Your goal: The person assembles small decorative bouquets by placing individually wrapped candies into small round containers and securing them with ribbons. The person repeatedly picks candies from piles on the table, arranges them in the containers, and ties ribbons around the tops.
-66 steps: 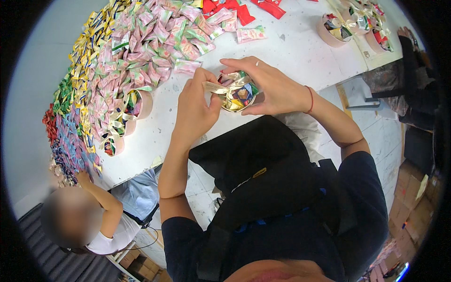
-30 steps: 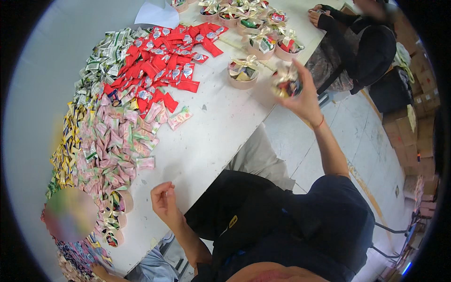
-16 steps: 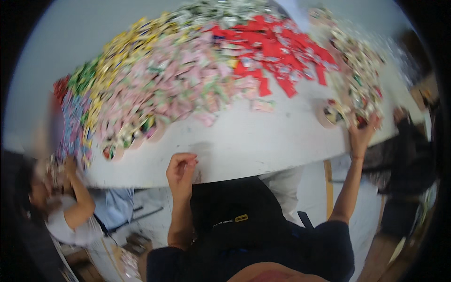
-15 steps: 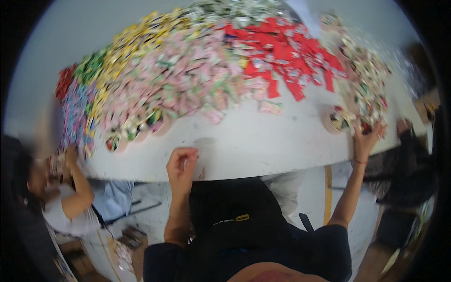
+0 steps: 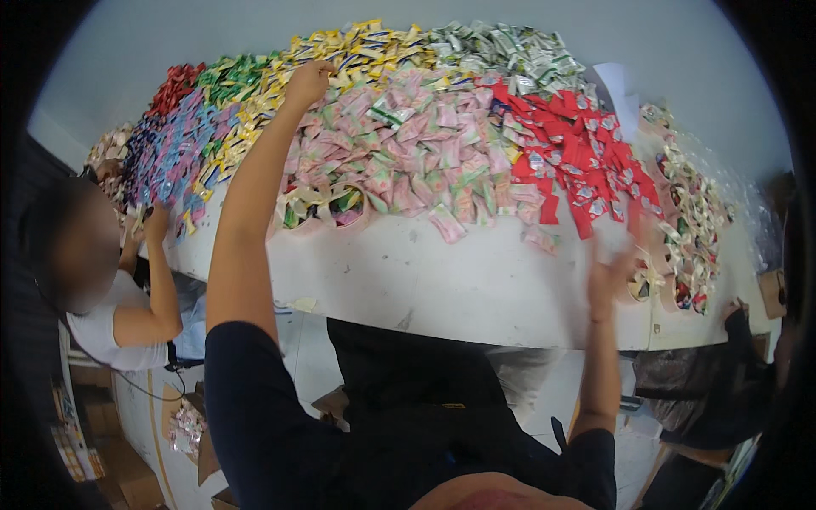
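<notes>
I have the white desk stretching across the view, bowed by the lens. At its left end a co-worker in a white top has both hands near the packets; at the right end I see a second person's dark sleeve. The biggest heap I can make out is the pink and green packets, mid-desk. Behind it and down its left side run the yellow packets, with the red packets to its right and the silver-green packets behind those. Blue and purple packets lie farther left. A crowd of ribboned boxes fills the right side.

My wearer's left hand is stretched out over the border between the yellow and pink heaps. Its fingers are bent, but I cannot tell whether that grip is pinching a packet. The right hand is blurred, its grip spread, fingers pointing up, just beside a single round pink box at the near edge of the crowd. A few more pink tubs sit against the pink heap's front left. One loose pink packet lies before the red heap.
</notes>
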`<state>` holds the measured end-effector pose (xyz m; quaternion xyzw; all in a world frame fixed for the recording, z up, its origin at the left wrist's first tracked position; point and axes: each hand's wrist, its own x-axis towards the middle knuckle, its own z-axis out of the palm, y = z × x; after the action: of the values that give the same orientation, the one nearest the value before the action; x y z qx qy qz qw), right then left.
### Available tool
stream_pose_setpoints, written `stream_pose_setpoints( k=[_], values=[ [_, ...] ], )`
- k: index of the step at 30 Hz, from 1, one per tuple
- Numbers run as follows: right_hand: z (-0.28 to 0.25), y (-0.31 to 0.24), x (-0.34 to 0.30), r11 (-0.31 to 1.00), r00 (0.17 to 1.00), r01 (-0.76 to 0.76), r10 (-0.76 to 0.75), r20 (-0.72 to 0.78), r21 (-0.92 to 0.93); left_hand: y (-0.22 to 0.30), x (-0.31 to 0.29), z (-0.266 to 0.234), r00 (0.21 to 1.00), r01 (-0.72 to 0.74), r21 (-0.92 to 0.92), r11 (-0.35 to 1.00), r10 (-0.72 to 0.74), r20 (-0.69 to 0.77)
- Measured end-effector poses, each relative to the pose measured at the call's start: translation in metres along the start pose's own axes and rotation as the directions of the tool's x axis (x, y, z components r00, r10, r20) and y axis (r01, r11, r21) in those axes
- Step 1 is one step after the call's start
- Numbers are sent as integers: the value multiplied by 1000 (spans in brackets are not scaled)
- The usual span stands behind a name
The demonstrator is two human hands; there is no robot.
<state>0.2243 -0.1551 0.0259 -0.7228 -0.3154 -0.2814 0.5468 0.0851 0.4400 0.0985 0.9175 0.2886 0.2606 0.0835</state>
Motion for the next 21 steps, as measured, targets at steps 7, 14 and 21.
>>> stream_pose_setpoints(
  k=[7,14,21],
  values=[
    [116,-95,-12,911,853,339,-403,332,236,-33,40,46,965,59,365,929,-146,216],
    [112,-95,-15,938,870,265,-332,364,223,-6,31,13,991,126,-75,989,-129,-30],
    [111,-99,-18,920,859,248,-354,369,305,34,19,6,925,-148,234,961,51,377]
  ],
)
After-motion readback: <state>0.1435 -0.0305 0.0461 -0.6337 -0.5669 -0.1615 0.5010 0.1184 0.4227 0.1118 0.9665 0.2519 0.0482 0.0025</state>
